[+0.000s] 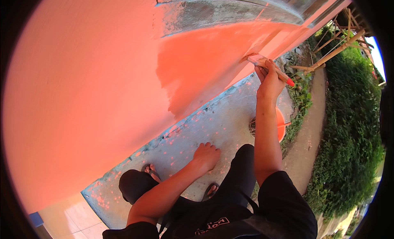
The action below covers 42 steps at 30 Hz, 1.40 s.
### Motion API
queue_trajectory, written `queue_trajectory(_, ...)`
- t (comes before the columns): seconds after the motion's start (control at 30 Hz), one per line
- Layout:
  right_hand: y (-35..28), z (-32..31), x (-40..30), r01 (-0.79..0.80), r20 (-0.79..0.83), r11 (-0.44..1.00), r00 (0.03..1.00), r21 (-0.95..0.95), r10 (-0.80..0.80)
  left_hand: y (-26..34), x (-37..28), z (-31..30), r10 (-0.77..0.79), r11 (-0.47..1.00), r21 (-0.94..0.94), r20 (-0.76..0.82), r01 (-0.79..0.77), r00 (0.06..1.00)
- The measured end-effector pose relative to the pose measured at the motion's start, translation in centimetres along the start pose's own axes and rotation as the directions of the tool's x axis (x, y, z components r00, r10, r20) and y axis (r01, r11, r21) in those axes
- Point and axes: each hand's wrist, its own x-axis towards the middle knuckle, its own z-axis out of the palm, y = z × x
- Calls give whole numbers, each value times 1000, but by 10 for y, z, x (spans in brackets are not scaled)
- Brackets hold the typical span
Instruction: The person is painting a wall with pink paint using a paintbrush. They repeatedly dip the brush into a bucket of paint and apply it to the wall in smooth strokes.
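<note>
My right hand [271,80] grips a flat paintbrush [261,62] with a wooden handle and a red tip. Its bristles touch the lower part of the wall, at the right end of a darker orange, wet-looking patch [197,66]. Paler coral paint [92,85] covers the wall to the left. My left hand [207,155] hangs over the concrete ledge between my knees, fingers curled; whether anything is in it cannot be told. Below my right forearm, which partly hides it, stands a bucket [280,125] with orange paint and a thin stick across its rim.
A paint-spattered concrete ledge [184,146] runs along the wall's foot, under my sandalled feet. Grey weathered wood or masonry [209,12] borders the wet patch above. Tiles [77,216] lie at lower left. Right are plants [344,131], a dirt path [307,143] and bamboo poles [338,49].
</note>
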Motion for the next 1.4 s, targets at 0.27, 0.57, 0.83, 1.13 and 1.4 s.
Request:
queue_trajectory(0.27,-55,15,21,-2,33,993,999,119,-2,6,6,-3,17,999,49,45,-19,999)
queue_trajectory(0.57,-57,2,4,172,-32,911,985,374,-172,6,10,-3,17,998,63,40,-19,999)
queue_trajectory(0.83,0,0,-28,97,-37,797,995,597,-94,2,2,-4,-23,999,49,26,22,999)
queue_trajectory(1.13,23,-8,-31,-74,68,694,997,717,37,1,-1,1,-22,1000,20,34,21,999)
queue_trajectory(1.4,37,-14,-38,-101,90,727,994,679,55,4,2,1,-22,999,35,68,20,997)
